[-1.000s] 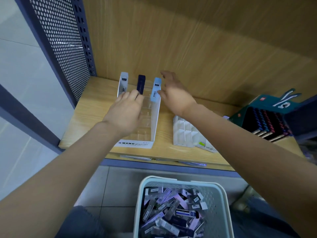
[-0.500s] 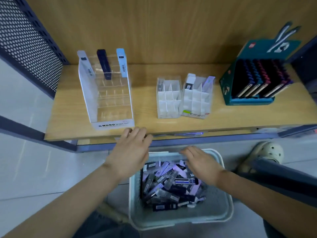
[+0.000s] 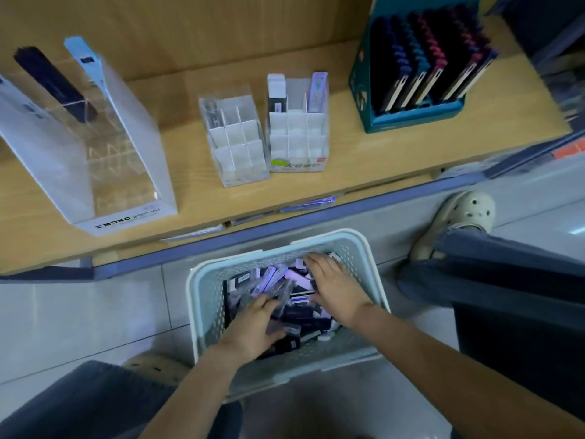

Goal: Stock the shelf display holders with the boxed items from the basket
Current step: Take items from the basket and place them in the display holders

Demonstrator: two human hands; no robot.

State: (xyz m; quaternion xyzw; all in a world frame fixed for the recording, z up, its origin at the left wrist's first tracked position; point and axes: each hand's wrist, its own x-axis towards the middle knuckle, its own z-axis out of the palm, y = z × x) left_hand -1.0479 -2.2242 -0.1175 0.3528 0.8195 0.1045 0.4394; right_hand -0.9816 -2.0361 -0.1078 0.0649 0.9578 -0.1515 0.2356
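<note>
The shelf (image 3: 196, 198) is faced in matt, wood-grained board and edged along its front in smooth blue-grey painted metal. At its left edge a holder (image 3: 133, 128) of clear, glossy plastic is seen. The basket (image 3: 376, 280) is moulded in pale, perforated plastic. The floor (image 3: 79, 312) is laid in glossy tiles.

On the shelf (image 3: 348, 182), left to right: tall holder (image 3: 126, 153), small holder (image 3: 235, 144), second small holder (image 3: 297, 134) just beside it, display box (image 3: 411, 117) far right. Nearer, on the floor (image 3: 79, 312): basket (image 3: 202, 280) with boxes (image 3: 300, 315) inside, left hand (image 3: 250, 331) and right hand (image 3: 335, 289) among them.
</note>
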